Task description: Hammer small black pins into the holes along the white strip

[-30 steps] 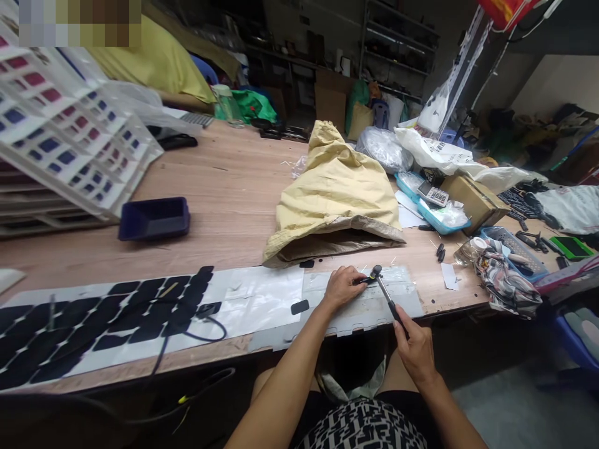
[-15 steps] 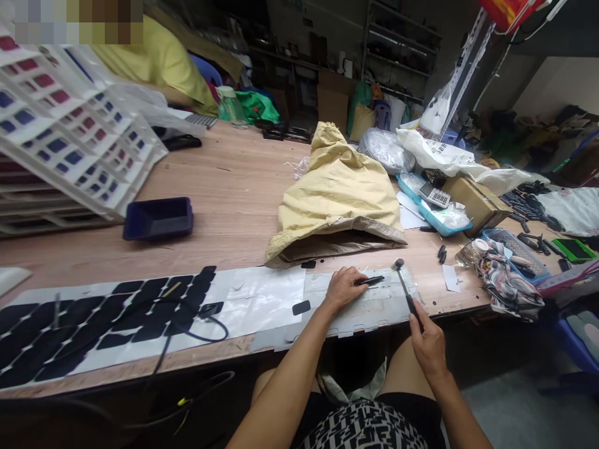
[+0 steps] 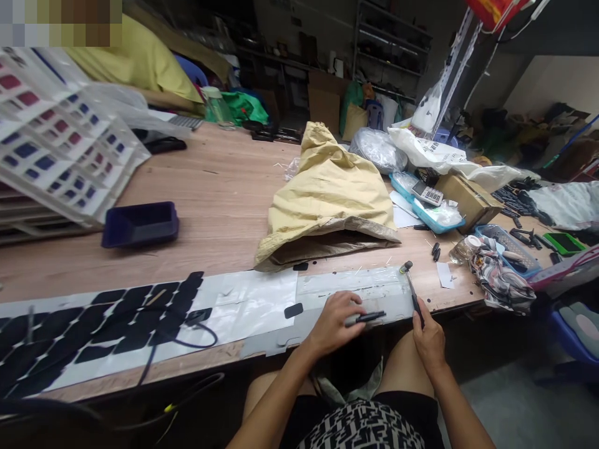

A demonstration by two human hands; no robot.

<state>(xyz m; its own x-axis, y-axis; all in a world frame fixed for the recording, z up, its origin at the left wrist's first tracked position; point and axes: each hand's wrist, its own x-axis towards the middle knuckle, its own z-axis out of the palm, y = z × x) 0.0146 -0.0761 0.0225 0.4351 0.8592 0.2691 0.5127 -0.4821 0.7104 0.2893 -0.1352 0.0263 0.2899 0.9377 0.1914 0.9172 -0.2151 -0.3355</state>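
Note:
My right hand [image 3: 429, 340] is wrapped round the black handle of a small hammer [image 3: 412, 290]. The hammer's head lies near the right end of a clear sheet on the table. Under the curled fingers of my left hand [image 3: 337, 319] is a slim black pen-like piece [image 3: 370, 317], gripped near the front edge of the bench; its exact kind is too small to make out. Below both hands runs a grey-white board [image 3: 309, 312] with a clear strip [image 3: 379, 284] over it. A yellow cloth sack [image 3: 332, 193] lies just beyond, its mouth gaping toward me.
Black rounded pads [image 3: 140, 312] on a white sheet, with a cable [image 3: 213, 337] across, lie at left. Behind stand a purple tray [image 3: 140, 224] and a white crate [image 3: 70, 143]. A person in yellow [image 3: 154, 59] sits beyond. Right: blue baskets [image 3: 510, 240], calculator [image 3: 427, 193], cloth [image 3: 500, 277].
My left hand has drawn the black piece back toward the bench's front edge. The hammer's head has shifted slightly right, and the whole view has slid a little.

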